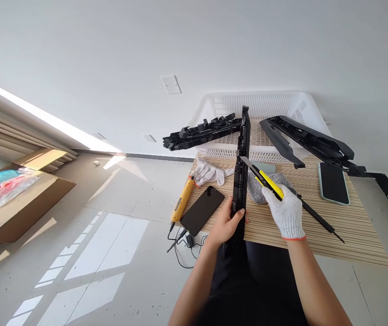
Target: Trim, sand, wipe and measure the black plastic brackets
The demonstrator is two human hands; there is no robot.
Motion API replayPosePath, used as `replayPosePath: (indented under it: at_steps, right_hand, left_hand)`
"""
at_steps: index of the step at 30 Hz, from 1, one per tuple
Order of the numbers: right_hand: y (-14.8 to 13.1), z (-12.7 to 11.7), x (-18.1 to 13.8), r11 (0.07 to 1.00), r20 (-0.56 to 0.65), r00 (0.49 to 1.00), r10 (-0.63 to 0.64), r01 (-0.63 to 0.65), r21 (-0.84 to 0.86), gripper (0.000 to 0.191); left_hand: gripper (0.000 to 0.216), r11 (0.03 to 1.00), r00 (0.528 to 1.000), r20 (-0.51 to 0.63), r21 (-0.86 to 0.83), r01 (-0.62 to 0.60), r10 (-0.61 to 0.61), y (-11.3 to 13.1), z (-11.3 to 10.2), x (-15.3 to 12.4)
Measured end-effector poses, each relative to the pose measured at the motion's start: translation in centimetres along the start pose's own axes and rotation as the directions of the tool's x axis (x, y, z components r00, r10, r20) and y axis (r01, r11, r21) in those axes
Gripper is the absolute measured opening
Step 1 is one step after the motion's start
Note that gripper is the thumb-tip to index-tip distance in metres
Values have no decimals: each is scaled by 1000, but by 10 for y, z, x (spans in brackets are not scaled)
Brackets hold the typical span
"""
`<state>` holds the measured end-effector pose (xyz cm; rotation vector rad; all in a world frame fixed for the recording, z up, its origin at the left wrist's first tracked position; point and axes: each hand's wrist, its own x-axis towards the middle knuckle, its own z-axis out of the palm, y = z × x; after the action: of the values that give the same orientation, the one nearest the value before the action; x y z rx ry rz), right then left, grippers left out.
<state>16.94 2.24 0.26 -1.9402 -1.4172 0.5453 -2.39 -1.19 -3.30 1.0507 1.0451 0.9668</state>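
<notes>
My bare left hand (226,224) is wrapped round the lower end of a long black plastic part (241,172), which stands on edge and runs away from me toward the basket. My right hand (286,213) wears a white knit glove and grips a yellow and black utility knife (265,179). The knife's blade is out and its tip touches the black part's right side, about halfway up. A grey glove or cloth (258,190) lies on the table under the knife.
A small wooden table (350,226) holds a white loose glove (209,173), a yellow electric screwdriver (182,200), two phones (202,210) (333,183), a thin black rod (319,219). A white basket (258,106) at the back carries two black parts (202,132) (311,142). A cardboard box (17,199) stands left.
</notes>
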Motion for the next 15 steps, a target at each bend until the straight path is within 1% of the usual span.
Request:
replayPosePath:
  at_steps: [3,6,7,9,10,12,14,15]
  right_hand:
    - [-8,4,4,999,-3,1000,20,-20,37,52]
    - [-6,11,3,998,-32,998,44,-43,55,52]
    - [-2,12,1,997,-47,998,46,-43,60,51]
    - [7,12,-3,995,-59,997,39,-33,93,49]
    - [12,10,-7,992,-43,998,34,-28,124,48]
    - [25,2,-14,978,34,999,18,-24,209,44]
    - [37,-9,-23,963,154,988,-33,-9,269,42]
    - [42,-15,-27,965,222,972,-73,13,260,41]
  left_hand:
    - [40,991,996,74,-121,60,-51,4,-7,-3]
    - [44,974,979,173,-178,142,-111,8,-11,-7]
    - [44,970,974,187,-183,162,-127,9,-11,-7]
    - [46,967,973,180,-186,175,-141,10,-11,-6]
    - [48,966,974,175,-187,176,-144,11,-11,-6]
    - [53,961,973,173,-205,187,-153,12,-10,-3]
    - [55,947,967,185,-237,219,-177,13,-11,-2]
    - [56,937,963,194,-257,235,-188,14,-11,-1]
